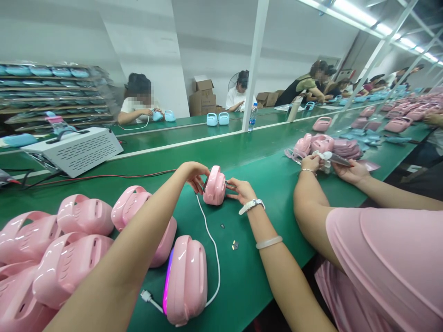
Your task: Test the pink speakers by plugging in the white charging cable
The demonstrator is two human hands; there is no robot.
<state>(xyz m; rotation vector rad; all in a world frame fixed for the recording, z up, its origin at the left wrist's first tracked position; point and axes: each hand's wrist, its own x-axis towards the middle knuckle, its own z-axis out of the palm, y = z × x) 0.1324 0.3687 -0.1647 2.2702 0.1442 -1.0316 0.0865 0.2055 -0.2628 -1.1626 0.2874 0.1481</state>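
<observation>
A small pink portable speaker (215, 186) with a top handle stands edge-on on the green bench between my hands. My left hand (196, 177) grips its left side, the wrist bent over and fingers pointing down. From the right, my right hand (242, 191) holds the other side with thumb and fingertips; the far fingers are partly hidden. Closer to me is another pink speaker (189, 281), its left face glowing purple. A white cable (215, 249) curves beside it, and a USB plug (146, 295) lies at its left. Tiny memory cards (235, 245) rest on the bench.
Several pink speakers (85, 214) crowd the left, partly behind my left forearm. A grey metal box (74, 150) with a red wire stands behind them. At right, a co-worker's hands (349, 171) hold wrapping near more pink speakers (321, 143). A white post (254, 69) rises beyond.
</observation>
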